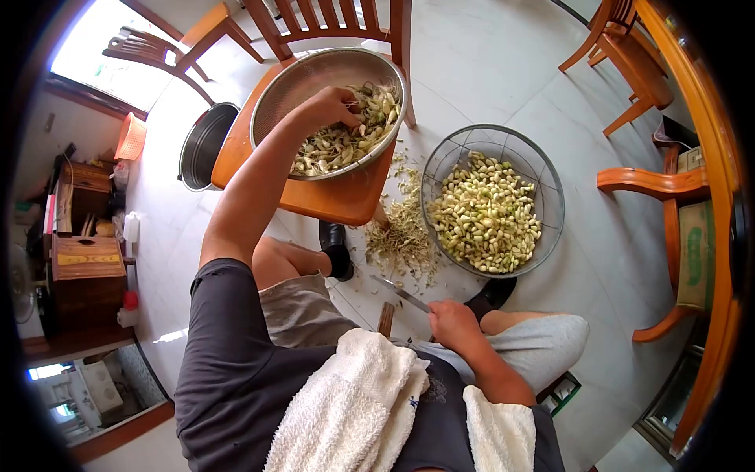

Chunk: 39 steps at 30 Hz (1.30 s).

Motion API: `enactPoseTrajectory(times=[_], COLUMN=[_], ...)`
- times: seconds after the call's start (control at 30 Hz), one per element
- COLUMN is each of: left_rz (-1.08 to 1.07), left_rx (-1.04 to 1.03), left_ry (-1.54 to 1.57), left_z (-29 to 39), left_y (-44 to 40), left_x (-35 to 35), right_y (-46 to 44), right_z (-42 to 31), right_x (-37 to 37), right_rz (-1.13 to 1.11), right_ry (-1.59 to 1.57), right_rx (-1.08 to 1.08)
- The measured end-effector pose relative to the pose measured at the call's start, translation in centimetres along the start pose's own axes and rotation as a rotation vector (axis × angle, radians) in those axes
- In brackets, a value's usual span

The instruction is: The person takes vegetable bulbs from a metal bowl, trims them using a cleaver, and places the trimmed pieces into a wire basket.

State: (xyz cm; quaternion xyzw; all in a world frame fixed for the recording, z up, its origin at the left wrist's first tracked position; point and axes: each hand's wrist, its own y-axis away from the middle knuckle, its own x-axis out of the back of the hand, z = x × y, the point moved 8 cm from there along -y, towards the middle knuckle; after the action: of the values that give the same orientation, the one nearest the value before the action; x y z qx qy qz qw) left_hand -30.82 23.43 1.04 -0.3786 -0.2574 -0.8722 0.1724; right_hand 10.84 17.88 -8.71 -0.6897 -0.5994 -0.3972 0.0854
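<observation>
My left hand [336,108] reaches into a metal colander [275,98] on a wooden chair. Its fingers curl down among small untrimmed bulbs [338,149] with dry stalks and roots; what they grip is hidden. In front of my lap, my right hand [454,322] is closed around the handle of a knife [399,293], whose blade points up and left. Trimmed pale bulbs [487,212] fill much of a wire-mesh basket [557,189] on the floor at right. Between the basket and the chair lies a heap of dry trimmings [401,236].
The wooden chair [326,200] stands close before my knees, with a dark metal bucket [206,145] left of it. More chairs [629,67] and a wooden table edge [720,315] are at right. A white towel [346,401] hangs over my chest.
</observation>
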Motion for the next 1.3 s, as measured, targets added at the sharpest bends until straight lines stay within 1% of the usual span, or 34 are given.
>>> enactPoseTrajectory(times=[0.17,0.27,0.37,0.4,0.5,0.53,0.57,0.6,0.7,0.8,0.83,0.87,0.9,1.0,1.1,1.2,1.3], left_rz=[-0.079,0.042,0.098,0.139,0.088,0.033,0.028,0.019,-0.062,-0.107,-0.121,-0.135,-0.100,0.016,-0.002,0.031,0.005], left_rx=[-0.165,-0.114,0.064,0.000,-0.012,-0.079,-0.133,-0.141,-0.157,-0.021,0.025,0.019,0.075,0.263,0.217,0.266,0.222], left_ry=[0.065,-0.088,0.287,0.444,0.917,1.053,1.154,1.286,1.612,1.847,1.910,1.938,1.933,1.911,1.870,1.846,1.856], left_z=[-1.0,0.2,-1.8,-1.5,-0.9,-0.2,0.6,1.2,3.1,4.1,4.3,4.5,4.5,5.0,4.9,5.2,5.6], left_y=[-1.5,0.2,2.0,3.4,8.2,10.0,12.0,14.0,18.8,20.9,21.3,21.4,21.6,23.1,23.4,24.1,24.3], left_x=[-1.0,0.4,2.8,3.6,3.7,3.1,2.1,0.5,-5.7,-12.8,-14.8,-16.5,-17.7,-19.7,-20.5,-20.8,-20.8], right_y=[0.1,0.0,-0.2,-0.2,0.0,0.3,0.5,0.9,2.0,3.7,3.9,4.2,4.5,4.9,4.8,4.8,4.7], right_z=[-0.2,-0.3,0.3,0.4,0.2,-0.1,-0.3,-0.9,-2.8,-5.5,-6.0,-6.5,-6.9,-8.0,-8.0,-8.2,-8.0], right_x=[0.1,0.1,0.7,1.1,3.3,4.3,5.2,6.2,8.7,10.4,10.3,10.3,10.3,10.1,9.5,9.3,9.1], right_rz=[-0.008,-0.036,0.043,0.066,0.163,0.214,0.264,0.361,0.517,0.756,0.757,0.759,0.764,0.748,0.716,0.726,0.747], right_ry=[0.001,0.045,0.030,0.017,-0.026,-0.041,-0.057,-0.112,-0.304,-0.328,-0.316,-0.304,-0.291,-0.099,-0.009,0.039,0.077], right_rx=[0.015,0.006,-0.013,-0.032,-0.061,-0.056,-0.054,0.013,0.109,0.333,0.357,0.381,0.410,0.446,0.435,0.453,0.452])
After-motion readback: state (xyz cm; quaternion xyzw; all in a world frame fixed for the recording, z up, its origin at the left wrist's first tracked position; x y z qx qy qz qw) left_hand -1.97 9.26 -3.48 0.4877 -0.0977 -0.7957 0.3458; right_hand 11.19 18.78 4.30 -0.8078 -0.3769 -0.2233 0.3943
